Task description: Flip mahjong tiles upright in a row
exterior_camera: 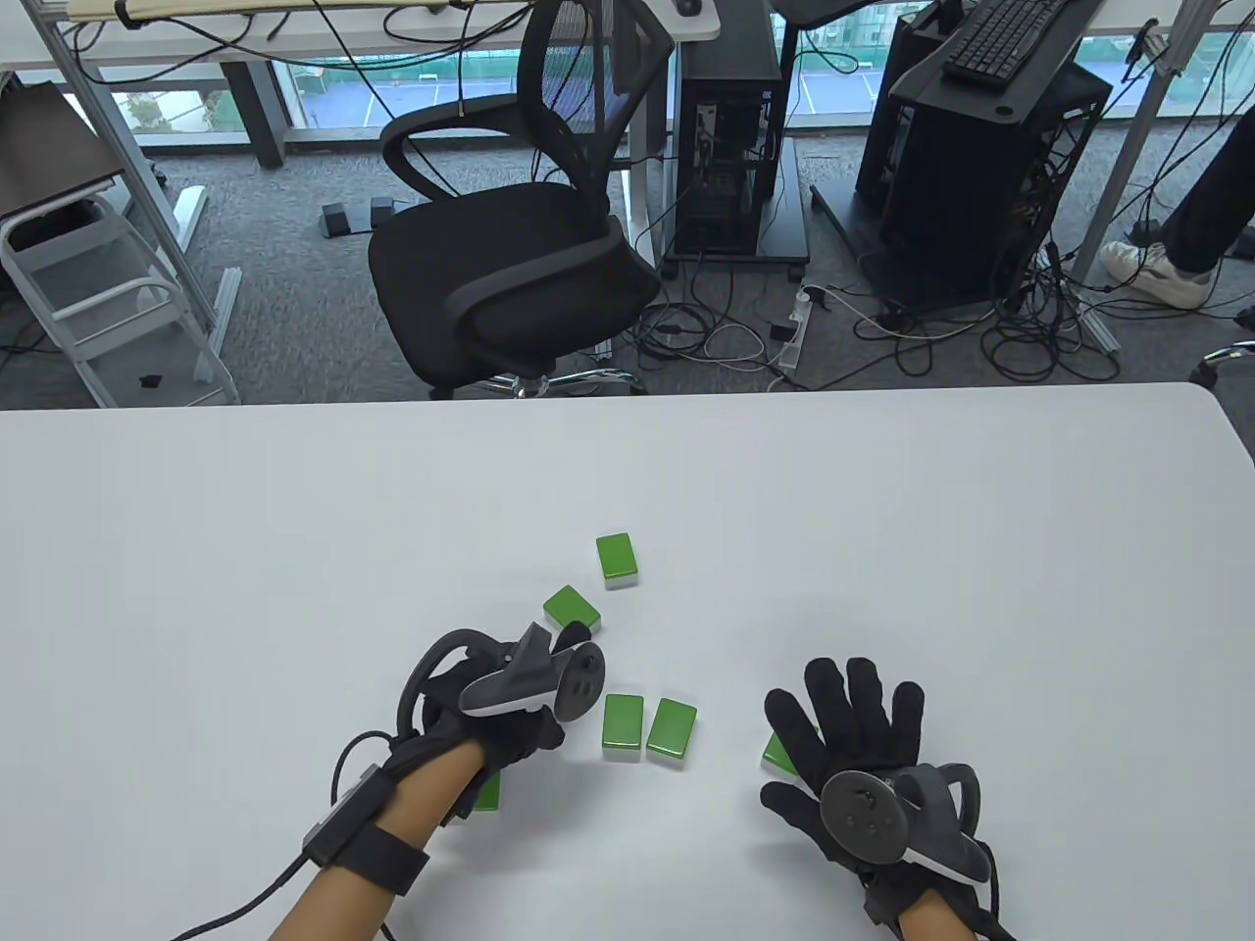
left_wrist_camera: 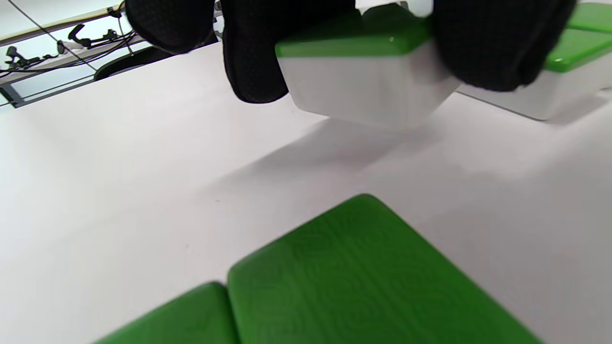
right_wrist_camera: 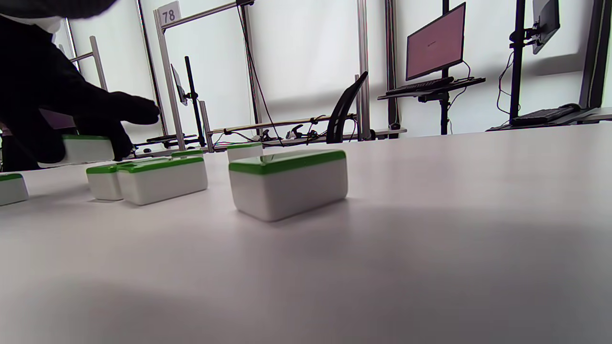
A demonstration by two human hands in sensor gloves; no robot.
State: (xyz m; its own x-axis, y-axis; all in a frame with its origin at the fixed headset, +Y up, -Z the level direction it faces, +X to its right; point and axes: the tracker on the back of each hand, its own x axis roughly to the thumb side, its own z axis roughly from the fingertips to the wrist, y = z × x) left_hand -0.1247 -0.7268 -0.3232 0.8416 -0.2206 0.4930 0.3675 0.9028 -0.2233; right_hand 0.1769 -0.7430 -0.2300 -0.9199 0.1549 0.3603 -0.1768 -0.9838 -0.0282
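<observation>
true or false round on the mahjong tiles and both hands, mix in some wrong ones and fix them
1. The left hand grips a tile lifted off the table. True; the left wrist view shows its fingers on either side of it and a shadow underneath.
2. Every tile already stands upright in a row. False: the tiles on the table lie flat, green backs up, scattered.
3. The right hand rests flat with fingers spread, partly covering a tile. True.
4. Two tiles lie side by side between the hands. True.
5. The farthest tile shows its white face up. False: its green back is up.
</observation>
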